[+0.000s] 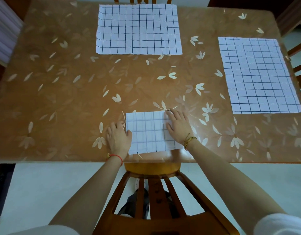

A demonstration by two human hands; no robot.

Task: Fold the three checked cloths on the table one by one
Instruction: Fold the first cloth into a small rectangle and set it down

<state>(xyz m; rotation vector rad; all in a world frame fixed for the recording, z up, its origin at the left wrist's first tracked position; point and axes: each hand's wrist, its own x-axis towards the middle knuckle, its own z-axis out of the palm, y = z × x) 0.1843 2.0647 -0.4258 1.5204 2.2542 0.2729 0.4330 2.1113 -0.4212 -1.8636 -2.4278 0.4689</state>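
While both hands press flat, the folded cloth (147, 131) lies at 6 o'clock on the table (61, 82), its near edge just inside the table's near edge and roughly parallel with it. The left hand (118, 139) rests palm down on the table against the cloth's left edge, fingers straight, thumb touching the fabric; its grip is released and holds nothing. The right hand (177, 123) lies palm down on the right part of the same cloth, fingers spread toward the far right corner, its grip likewise released, pressing rather than pinching. Along the right side and the near right corner the layers do not line up exactly, so one edge shows just beyond another. A second checked cloth (138, 29) lies spread flat at 12 o'clock, its far edge at the table's far edge. A third checked cloth (258, 75) lies spread flat at 3 o'clock, its right edge just beside the table's right edge. All three cloths are well apart, and a broad stretch of flowered table surface runs between them and out toward 9 o'clock. A wooden chair (153, 168) stands tucked at the near edge, directly below the folded cloth, between the two forearms. A red string (115, 156) circles the left wrist and a gold bracelet (189, 139) the right.
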